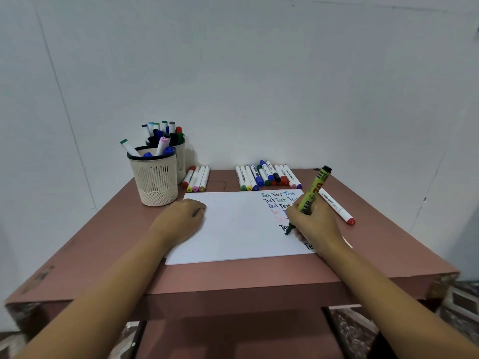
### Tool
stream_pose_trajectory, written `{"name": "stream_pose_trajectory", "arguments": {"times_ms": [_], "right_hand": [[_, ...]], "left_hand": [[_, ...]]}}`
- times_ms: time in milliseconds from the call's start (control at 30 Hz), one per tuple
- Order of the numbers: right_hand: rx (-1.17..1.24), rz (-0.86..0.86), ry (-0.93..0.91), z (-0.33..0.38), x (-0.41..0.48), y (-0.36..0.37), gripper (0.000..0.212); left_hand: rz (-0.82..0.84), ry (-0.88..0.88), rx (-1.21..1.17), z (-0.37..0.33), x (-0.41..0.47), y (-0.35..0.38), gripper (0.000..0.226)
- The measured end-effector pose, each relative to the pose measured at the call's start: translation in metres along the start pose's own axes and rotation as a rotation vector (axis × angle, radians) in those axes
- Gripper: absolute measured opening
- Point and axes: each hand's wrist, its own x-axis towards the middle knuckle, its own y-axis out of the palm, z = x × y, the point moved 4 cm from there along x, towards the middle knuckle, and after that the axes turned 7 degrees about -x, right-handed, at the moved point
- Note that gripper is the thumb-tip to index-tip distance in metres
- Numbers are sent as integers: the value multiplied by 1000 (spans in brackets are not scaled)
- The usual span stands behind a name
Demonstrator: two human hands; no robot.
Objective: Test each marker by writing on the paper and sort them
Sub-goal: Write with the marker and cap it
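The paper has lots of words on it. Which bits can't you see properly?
Head view throughout:
- Several words on the paper: covered by the right hand and the green marker.
- Rear cup, lower part: hidden behind the front cup.
- Print on the laid-out markers: too small to read.

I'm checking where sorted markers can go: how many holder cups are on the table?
2. The front cup stands near the table's far left corner. The rear cup stands just behind it by the wall, partly hidden by it. Both hold markers.
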Motion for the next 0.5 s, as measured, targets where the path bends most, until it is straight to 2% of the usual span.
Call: {"name": "stream_pose_trajectory", "arguments": {"times_ms": [500], "right_hand": [[-22,-51,6,-4,2,-2,26]], "left_hand": [[-10,22,10,-3,-2,-3,27]]}}
